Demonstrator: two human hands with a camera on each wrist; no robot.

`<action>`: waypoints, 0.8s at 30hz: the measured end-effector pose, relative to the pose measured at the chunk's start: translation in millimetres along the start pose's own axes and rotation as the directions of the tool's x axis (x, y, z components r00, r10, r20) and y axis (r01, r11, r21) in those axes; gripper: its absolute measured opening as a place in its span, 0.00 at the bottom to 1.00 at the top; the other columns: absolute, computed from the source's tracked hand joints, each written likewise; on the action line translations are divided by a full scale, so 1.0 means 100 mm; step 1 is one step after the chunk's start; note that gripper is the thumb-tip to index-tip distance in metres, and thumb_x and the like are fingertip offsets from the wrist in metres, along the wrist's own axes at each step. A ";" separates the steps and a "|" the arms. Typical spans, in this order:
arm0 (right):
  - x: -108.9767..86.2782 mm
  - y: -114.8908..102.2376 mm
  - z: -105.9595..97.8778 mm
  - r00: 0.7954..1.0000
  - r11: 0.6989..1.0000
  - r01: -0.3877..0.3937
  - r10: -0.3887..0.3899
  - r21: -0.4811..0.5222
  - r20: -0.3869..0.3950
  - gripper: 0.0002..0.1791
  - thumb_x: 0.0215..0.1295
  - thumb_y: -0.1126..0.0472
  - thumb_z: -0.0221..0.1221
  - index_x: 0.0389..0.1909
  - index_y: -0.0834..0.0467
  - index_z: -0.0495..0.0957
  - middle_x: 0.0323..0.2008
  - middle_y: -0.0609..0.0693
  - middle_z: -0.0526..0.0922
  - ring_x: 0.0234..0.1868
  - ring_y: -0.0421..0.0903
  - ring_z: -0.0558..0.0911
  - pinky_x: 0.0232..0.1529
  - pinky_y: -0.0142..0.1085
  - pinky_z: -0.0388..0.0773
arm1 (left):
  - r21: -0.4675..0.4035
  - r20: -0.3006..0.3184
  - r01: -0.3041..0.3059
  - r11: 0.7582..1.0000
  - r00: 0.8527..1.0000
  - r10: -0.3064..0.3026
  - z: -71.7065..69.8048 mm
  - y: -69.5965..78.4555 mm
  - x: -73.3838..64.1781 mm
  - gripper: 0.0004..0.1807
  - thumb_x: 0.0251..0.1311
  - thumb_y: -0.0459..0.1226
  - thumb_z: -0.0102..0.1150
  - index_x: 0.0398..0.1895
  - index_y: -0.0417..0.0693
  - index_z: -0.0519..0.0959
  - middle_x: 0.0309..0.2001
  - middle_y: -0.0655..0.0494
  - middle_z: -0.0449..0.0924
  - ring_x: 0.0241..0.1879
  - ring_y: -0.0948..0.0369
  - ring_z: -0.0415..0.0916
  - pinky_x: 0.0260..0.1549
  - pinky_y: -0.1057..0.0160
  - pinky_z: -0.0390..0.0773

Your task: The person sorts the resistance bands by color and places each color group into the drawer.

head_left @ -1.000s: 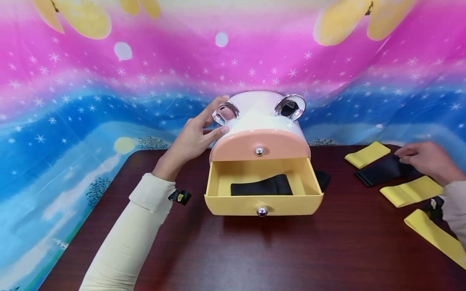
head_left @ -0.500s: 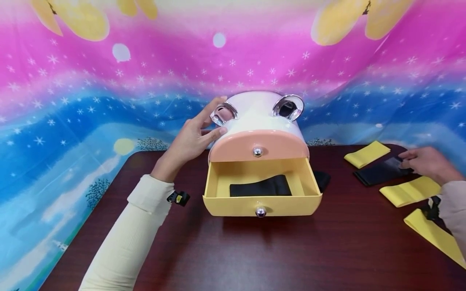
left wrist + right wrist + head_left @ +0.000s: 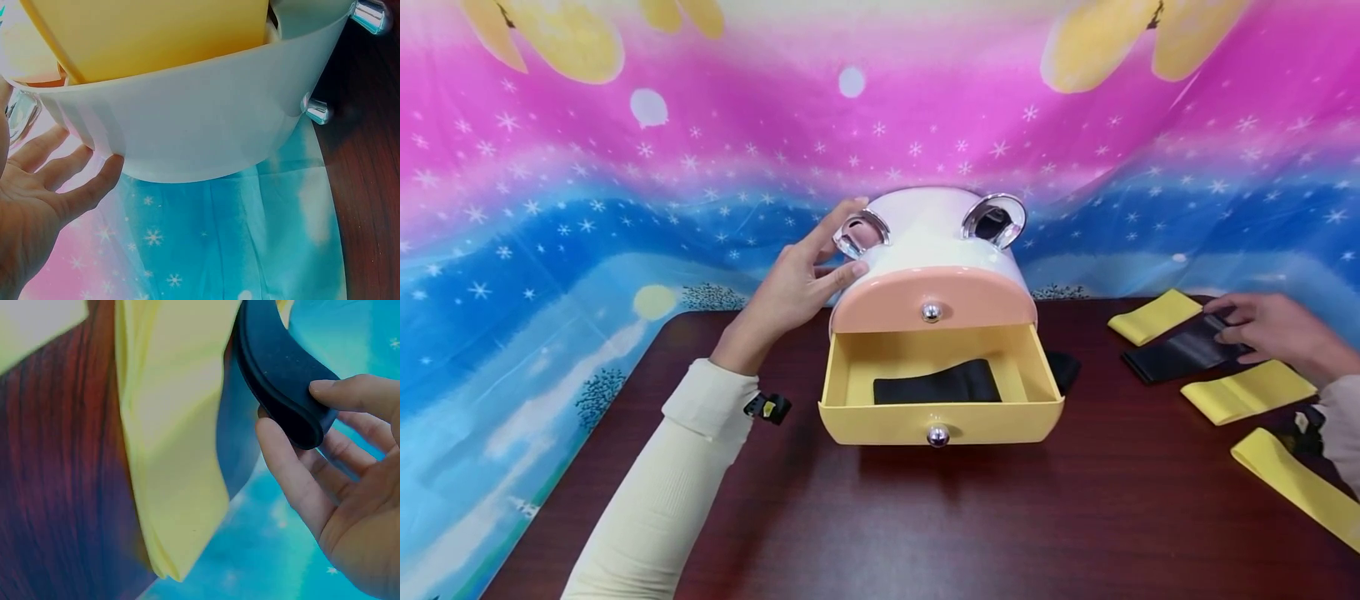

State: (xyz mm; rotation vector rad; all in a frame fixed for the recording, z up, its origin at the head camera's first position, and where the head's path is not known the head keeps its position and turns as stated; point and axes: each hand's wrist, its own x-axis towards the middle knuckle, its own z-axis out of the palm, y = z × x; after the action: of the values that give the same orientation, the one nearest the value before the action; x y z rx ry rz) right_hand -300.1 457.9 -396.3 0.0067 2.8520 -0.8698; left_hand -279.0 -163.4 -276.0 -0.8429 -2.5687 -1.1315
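A white, animal-shaped drawer box (image 3: 928,221) stands mid-table, its yellow lower drawer (image 3: 940,425) pulled out. In that drawer lies a black elastic band (image 3: 936,385). My left hand (image 3: 793,283) grips the box's upper left side around the chrome-rimmed ear (image 3: 862,233); in the left wrist view its fingertips (image 3: 112,164) press against the white wall (image 3: 200,119). At the table's right, my right hand (image 3: 1285,333) pinches the near end of a folded black elastic band (image 3: 1183,350). The right wrist view shows this band (image 3: 284,369) bent into a loop between thumb and fingers.
Yellow elastic bands lie beside the held one: one behind it (image 3: 1153,317), one in front (image 3: 1247,392) and one nearer the right edge (image 3: 1296,487). Another black piece (image 3: 1063,371) shows right of the drawer. A patterned cloth (image 3: 775,125) hangs behind the dark wooden table (image 3: 925,517).
My right hand has shifted slightly over the black band's end and now pinches it, with the band nudged a little to the left. The left hand keeps its place on the box.
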 end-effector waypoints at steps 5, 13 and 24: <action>-0.06 -0.14 -0.06 0.999 1.000 0.024 -0.024 0.002 0.031 0.29 0.71 0.75 0.51 0.71 0.78 0.59 0.64 0.91 0.54 0.49 0.73 0.83 0.38 0.51 0.90 | 0.003 0.000 0.001 1.000 1.000 -0.001 0.00 0.01 0.00 0.42 0.73 0.46 0.64 0.83 0.80 0.54 0.70 0.45 0.77 0.69 0.50 0.77 0.64 0.44 0.80; -0.23 -0.51 -0.16 0.992 0.988 0.125 -0.125 -0.091 -0.001 0.25 0.70 0.78 0.52 0.66 0.80 0.64 0.57 0.86 0.62 0.40 0.64 0.88 0.32 0.47 0.89 | 0.015 -0.001 0.017 1.000 1.000 -0.017 -0.01 0.02 -0.01 0.42 0.73 0.47 0.64 0.83 0.81 0.54 0.71 0.45 0.75 0.69 0.49 0.77 0.64 0.44 0.80; -0.55 -1.31 -0.33 0.981 0.958 0.179 -0.191 -0.222 -0.032 0.21 0.71 0.77 0.55 0.64 0.75 0.70 0.52 0.81 0.69 0.38 0.63 0.89 0.28 0.45 0.88 | 0.024 0.004 0.024 0.999 1.000 -0.024 -0.01 0.02 -0.01 0.42 0.73 0.48 0.63 0.82 0.83 0.53 0.72 0.46 0.75 0.70 0.48 0.76 0.64 0.43 0.80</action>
State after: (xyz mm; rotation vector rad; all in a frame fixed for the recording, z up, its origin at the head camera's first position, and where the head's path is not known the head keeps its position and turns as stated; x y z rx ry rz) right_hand -257.1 370.1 -288.1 -0.2717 3.0194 -0.5883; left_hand -277.1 -163.4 -274.3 -0.8122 -2.5973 -1.1045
